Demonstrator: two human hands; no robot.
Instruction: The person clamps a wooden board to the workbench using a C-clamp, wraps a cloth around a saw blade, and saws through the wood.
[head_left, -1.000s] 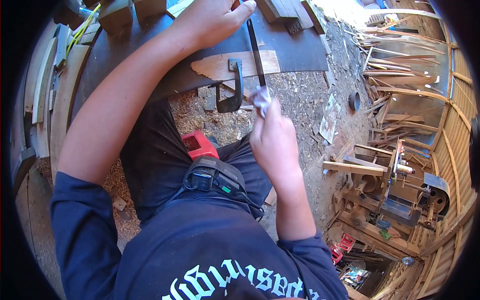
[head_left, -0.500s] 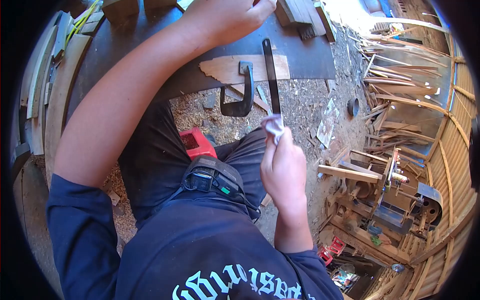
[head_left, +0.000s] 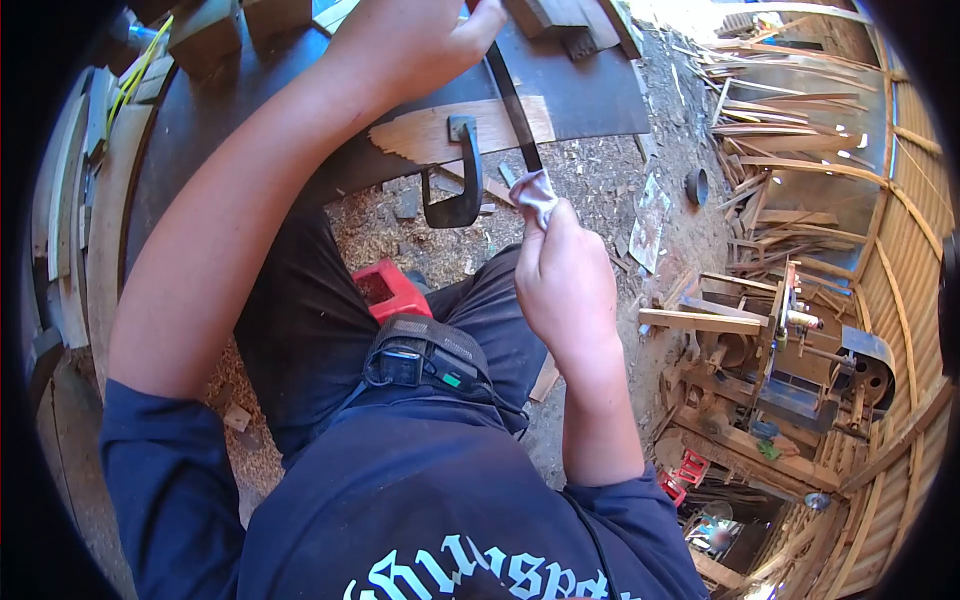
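Observation:
My right hand is closed round the cloth-wrapped end of a long dark metal strip; the pale cloth pokes out above my fingers. At the top edge, my left hand has its fingers bent near the strip's far end; a bit of something reddish shows by them, too small to name. Below the strip lies a pale wooden piece on the dark table. A black clamp grips that piece at the table's edge.
Wooden blocks stand at the table's far side. Long boards lean at the left. A red plastic object is between the legs. Wood shavings cover the floor, and a wooden machine frame stands at the right.
The strip first swung toward me and away from my left hand, its far end in full view, then moved forward again. Its far end is now at my left hand. My right hand still holds the cloth.

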